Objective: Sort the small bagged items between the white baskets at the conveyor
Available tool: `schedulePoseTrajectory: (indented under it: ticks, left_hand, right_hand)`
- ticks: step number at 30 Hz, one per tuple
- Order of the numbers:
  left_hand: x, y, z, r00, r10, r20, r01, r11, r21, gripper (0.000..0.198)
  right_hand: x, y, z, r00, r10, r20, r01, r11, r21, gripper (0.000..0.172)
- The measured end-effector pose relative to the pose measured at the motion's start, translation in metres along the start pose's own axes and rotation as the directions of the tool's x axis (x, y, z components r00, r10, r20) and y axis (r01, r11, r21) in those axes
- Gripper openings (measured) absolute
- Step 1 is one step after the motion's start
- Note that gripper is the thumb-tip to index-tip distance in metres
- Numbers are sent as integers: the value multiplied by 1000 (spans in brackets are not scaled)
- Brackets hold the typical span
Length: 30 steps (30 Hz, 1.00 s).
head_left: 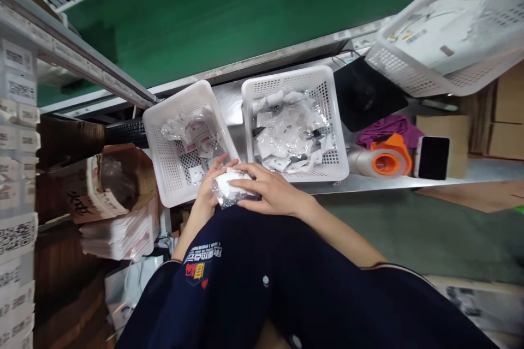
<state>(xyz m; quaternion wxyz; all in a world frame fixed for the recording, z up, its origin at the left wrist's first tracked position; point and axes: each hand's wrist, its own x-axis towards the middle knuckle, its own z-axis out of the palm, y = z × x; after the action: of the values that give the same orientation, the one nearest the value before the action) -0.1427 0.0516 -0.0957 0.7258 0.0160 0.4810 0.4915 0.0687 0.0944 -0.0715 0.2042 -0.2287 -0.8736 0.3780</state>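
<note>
Close to my body, a small clear plastic packet (230,188) with something white in it is between my two hands. My left hand (206,188) supports it from the left side, fingers curled round it. Over its top lies my right hand (272,191), its fingers pressed on the film. What exactly the packet contains is hard to make out. Just beyond my left hand stands a white perforated basket (164,172) with a few clear packets inside. A second white basket (341,158), beyond my right hand, holds many clear packets with white labels.
A green conveyor belt (245,11) runs along the back. To the right are a black mouse pad (347,103), an orange tape dispenser (395,144), a phone (434,158) and a tilted white basket (413,76) of packets. An open cardboard box (143,174) stands left, beside label-covered shelving (18,174).
</note>
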Motion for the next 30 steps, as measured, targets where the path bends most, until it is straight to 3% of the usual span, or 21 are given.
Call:
schedulePoseTrajectory:
  ticks: [2, 7, 9, 11, 13, 14, 16, 17, 19, 21, 23, 25, 26, 27, 28, 29, 30]
  left_hand:
    - [-4, 3, 8, 1000, 22, 8, -22, 1000, 11, 66]
    - [-10, 7, 25, 984, 138, 115, -155, 977, 148, 68]
    - [-11, 8, 30, 977, 147, 153, -173, 970, 169, 67]
    - [-10, 10, 34, 971, 158, 182, -185, 972, 145, 69]
    - [-7, 10, 38, 961, 187, 202, -214, 970, 119, 70]
    - [-4, 10, 40, 956, 203, 211, -231, 966, 117, 70]
    - [2, 5, 45, 941, 249, 229, -279, 954, 111, 68]
    - [4, 1, 48, 931, 275, 241, -306, 947, 102, 67]
    - [9, -8, 52, 902, 324, 284, -362, 927, 94, 65]
    - [12, -11, 52, 861, 367, 353, -442, 883, 160, 67]
    - [19, 1, 45, 789, 451, 418, -597, 723, 348, 70]
    - [32, 31, 28, 697, 575, 429, -688, 367, 626, 74]
    - [41, 51, 17, 655, 633, 412, -631, 158, 760, 76]
    - [53, 73, 5, 639, 679, 362, -496, 5, 868, 77]
    - [65, 94, -8, 651, 703, 286, -338, -68, 939, 81]
    - [79, 112, -20, 693, 696, 189, -179, -89, 980, 89]
    - [92, 127, -32, 740, 671, 48, -17, -53, 998, 101]
  right_hand:
    - [-1, 1, 1, 1000, 22, -17, -22, 999, 30, 57]
    - [-7, 5, -13, 975, 146, -171, -79, 935, 345, 25]
    - [-14, 12, -27, 904, 290, -314, -150, 903, 403, 23]
    - [-24, 24, -41, 767, 443, -465, -304, 888, 344, 30]
    - [-31, 36, -49, 661, 528, -533, -479, 844, 242, 62]
    - [-33, 41, -48, 650, 560, -513, -529, 819, 224, 82]
    - [-30, 47, -37, 687, 626, -368, -519, 778, 355, 112]
    - [-26, 46, -28, 727, 639, -252, -474, 732, 489, 117]
    - [-16, 40, -9, 796, 603, -49, -386, 569, 726, 115]
    - [-10, 32, 4, 807, 591, 6, -345, 463, 817, 106]
    - [-12, 30, 3, 770, 636, -60, -340, 488, 804, 94]
    - [-24, 39, -8, 720, 671, -175, -369, 584, 723, 92]
    - [-33, 47, -16, 692, 679, -245, -394, 640, 659, 97]
    - [-42, 56, -25, 660, 679, -322, -419, 688, 592, 104]
    - [-50, 65, -32, 623, 672, -400, -434, 722, 538, 109]
    - [-58, 73, -39, 585, 662, -469, -432, 744, 510, 111]
    - [-64, 79, -44, 545, 654, -524, -414, 754, 510, 110]
